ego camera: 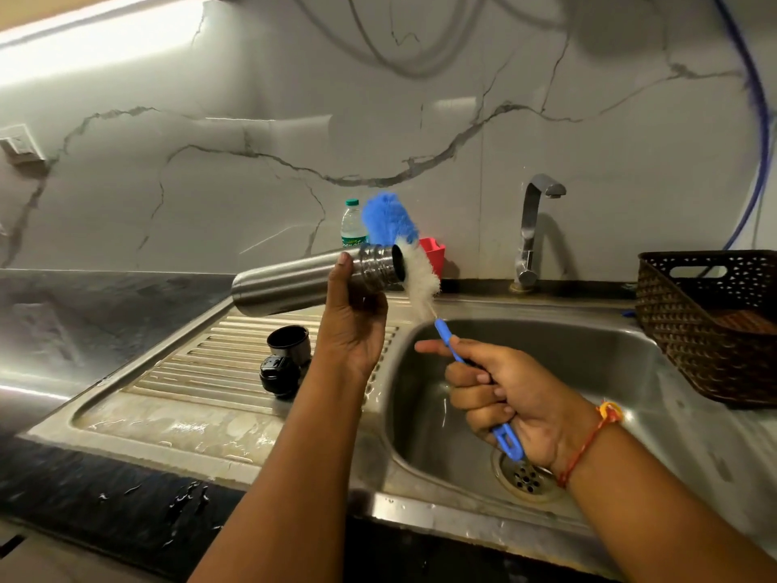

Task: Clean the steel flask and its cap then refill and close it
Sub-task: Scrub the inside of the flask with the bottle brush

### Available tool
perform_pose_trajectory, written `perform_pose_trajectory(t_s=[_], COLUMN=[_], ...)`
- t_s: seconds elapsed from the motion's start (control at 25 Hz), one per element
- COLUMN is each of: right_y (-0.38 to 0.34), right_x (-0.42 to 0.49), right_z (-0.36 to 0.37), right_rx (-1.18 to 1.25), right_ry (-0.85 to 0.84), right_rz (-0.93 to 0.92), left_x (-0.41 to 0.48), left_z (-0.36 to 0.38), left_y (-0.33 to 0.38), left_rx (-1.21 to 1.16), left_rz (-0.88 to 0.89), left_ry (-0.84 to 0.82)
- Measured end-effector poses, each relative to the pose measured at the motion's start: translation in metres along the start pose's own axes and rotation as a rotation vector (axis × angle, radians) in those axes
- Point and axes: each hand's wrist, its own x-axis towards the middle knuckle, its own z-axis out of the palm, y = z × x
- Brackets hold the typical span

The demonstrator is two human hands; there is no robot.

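My left hand grips the steel flask near its threaded neck and holds it almost level above the drainboard, mouth pointing right. My right hand holds the blue handle of a bottle brush. Its white and blue bristles stand just outside the flask's open mouth. The steel cup cap and the black inner stopper sit on the ribbed drainboard, below the flask.
The sink basin with its drain lies under my right hand. A tap stands behind it. A small water bottle and a red holder are at the wall. A dark woven basket sits to the right. The counter front is wet.
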Motion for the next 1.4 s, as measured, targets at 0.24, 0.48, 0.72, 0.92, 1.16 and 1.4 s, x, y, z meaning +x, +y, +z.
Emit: perform_pose_trajectory(t_s=[0.24,0.48,0.72,0.92,1.16,1.4], right_y=[-0.005,-0.004,-0.006,0.001,0.007,0.018], right_x=[-0.011,-0.014,-0.006,-0.001,0.006,0.016], right_z=[-0.011,-0.01,-0.006,-0.002,-0.002,-0.004], right_rx=[-0.073,-0.201,-0.318,-0.484,-0.61,-0.858], right_ry=[-0.071,-0.035,0.115,0.24,0.291,0.322], right_rz=[0.025,-0.002,-0.156,-0.381,-0.467,-0.475], left_x=[0.002,0.003,0.001,0.006,0.007,0.013], left_z=[-0.003,-0.002,0.004,-0.002,-0.004,-0.007], left_y=[0.004,0.008,0.002,0.01,0.015,0.01], left_rx=[-0.003,0.021,0.092,0.04,-0.003,0.01], left_rz=[-0.109,-0.07,-0.084,0.0,0.116,0.127], left_ry=[-0.058,0.003,-0.006,0.092,0.125,0.176])
